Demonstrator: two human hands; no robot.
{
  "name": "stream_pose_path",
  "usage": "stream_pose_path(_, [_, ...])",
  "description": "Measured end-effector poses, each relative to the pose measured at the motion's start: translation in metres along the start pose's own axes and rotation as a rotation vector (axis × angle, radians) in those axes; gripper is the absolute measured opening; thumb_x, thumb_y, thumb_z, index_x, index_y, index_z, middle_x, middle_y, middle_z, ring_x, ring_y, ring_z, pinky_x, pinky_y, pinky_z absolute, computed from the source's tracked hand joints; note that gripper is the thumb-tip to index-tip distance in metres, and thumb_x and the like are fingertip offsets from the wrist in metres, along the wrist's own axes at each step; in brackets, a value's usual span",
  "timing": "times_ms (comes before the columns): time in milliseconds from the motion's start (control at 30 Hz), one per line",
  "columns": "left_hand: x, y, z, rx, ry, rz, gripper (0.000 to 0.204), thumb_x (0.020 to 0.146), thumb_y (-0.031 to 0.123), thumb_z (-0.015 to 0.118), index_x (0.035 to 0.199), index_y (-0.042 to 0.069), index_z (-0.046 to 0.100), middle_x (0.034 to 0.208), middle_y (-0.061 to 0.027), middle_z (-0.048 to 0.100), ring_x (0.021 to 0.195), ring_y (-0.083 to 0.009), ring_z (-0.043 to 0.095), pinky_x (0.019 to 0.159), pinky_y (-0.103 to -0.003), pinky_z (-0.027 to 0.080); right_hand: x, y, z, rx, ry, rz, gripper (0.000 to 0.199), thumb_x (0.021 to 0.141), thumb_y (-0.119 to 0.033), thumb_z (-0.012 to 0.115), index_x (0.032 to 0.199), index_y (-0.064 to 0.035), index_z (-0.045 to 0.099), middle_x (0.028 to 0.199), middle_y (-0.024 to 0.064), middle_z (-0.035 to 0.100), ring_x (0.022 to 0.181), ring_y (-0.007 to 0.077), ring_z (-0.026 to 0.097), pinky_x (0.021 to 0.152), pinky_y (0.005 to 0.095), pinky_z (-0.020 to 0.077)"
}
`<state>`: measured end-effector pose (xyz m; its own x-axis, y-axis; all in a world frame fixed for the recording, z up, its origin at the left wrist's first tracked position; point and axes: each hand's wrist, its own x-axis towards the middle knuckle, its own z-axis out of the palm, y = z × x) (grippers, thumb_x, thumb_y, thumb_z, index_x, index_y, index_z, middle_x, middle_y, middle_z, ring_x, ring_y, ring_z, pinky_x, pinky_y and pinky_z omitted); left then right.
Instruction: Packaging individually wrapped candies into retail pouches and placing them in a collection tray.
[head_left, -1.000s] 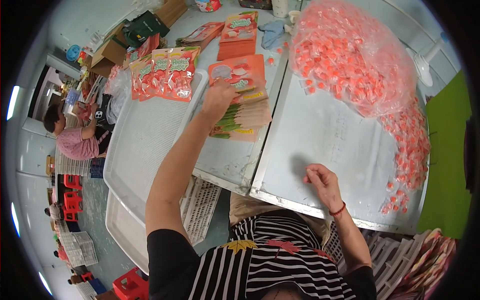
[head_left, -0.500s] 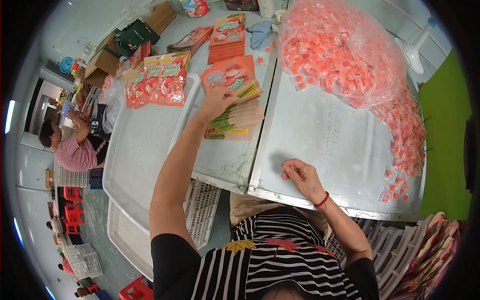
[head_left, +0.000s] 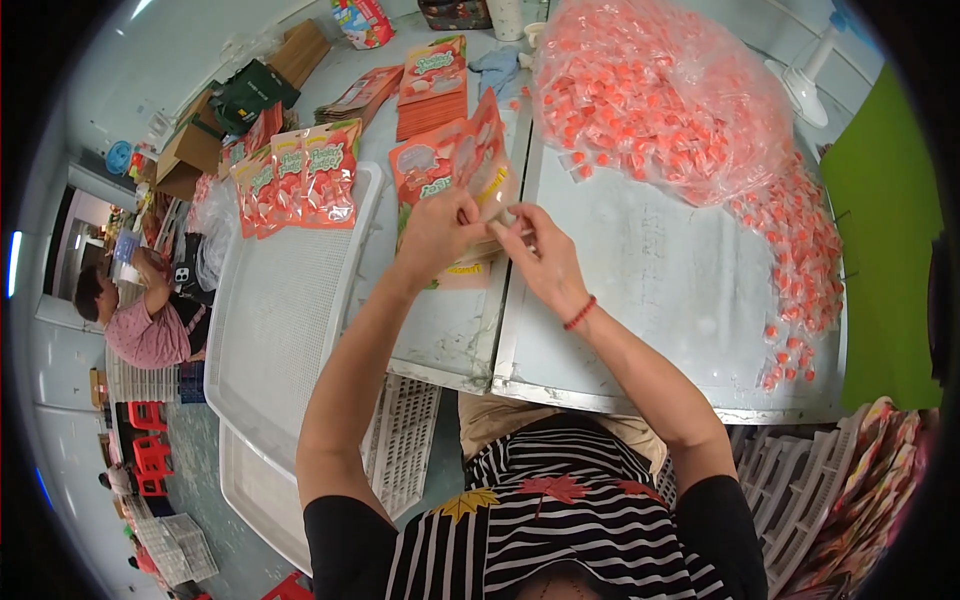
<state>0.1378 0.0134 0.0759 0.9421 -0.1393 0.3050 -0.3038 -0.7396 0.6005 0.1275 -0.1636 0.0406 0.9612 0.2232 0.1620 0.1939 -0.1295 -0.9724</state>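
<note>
A flat red-and-pink candy pouch [head_left: 484,150] is raised between my two hands, its lower edge pinched. My left hand [head_left: 437,232] grips one side with bent fingers. Close beside it, my right hand [head_left: 546,258] has thumb and fingers closed on the other side. Beneath them lies a fanned pile of similar pouches [head_left: 424,165], partly hidden by my left hand. Several pouches that look full [head_left: 330,178] lie overlapped on the far end of a white mesh tray [head_left: 270,300]. Small wrapped red candies [head_left: 795,255] are heaped along the right of the table.
A large clear bag of candies [head_left: 665,110] bulges at the far right. Behind the pile stand a neat stack of pouches [head_left: 432,90] and a blue cloth [head_left: 496,68]. A green panel [head_left: 885,240] borders the right side. Another person [head_left: 150,315] works at far left.
My right hand has come up from the near table edge to meet the left. One pouch has been lifted off the fanned pile and is now held between both hands.
</note>
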Motion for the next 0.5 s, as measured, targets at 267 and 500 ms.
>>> stream_pose_path(267, [-0.018,0.014,0.016,-0.548,-0.305,-0.189,0.027,0.072,0.016,0.079,0.069,0.003,0.055,0.065,-0.002,0.052,0.061,-0.0063,0.052,0.053,-0.023,0.04,-0.019,0.024,-0.019,0.286,-0.062,0.024,0.021,0.092,-0.017,0.059,0.081,0.0005,0.062,0.068,0.002,0.058,0.063,0.0082,0.052,0.057,0.0254,0.0431])
stream_pose_path(500, [-0.023,0.028,0.036,-0.269,-0.267,-0.007,0.013,0.079,0.008,0.068,0.084,0.005,0.056,0.068,-0.0034,0.054,0.059,-0.0083,0.055,0.049,-0.025,0.042,-0.049,0.041,-0.067,0.182,-0.067,0.108,0.02,0.093,-0.016,0.06,0.08,-0.0006,0.061,0.073,-0.0002,0.06,0.065,0.005,0.051,0.059,0.0212,0.0442])
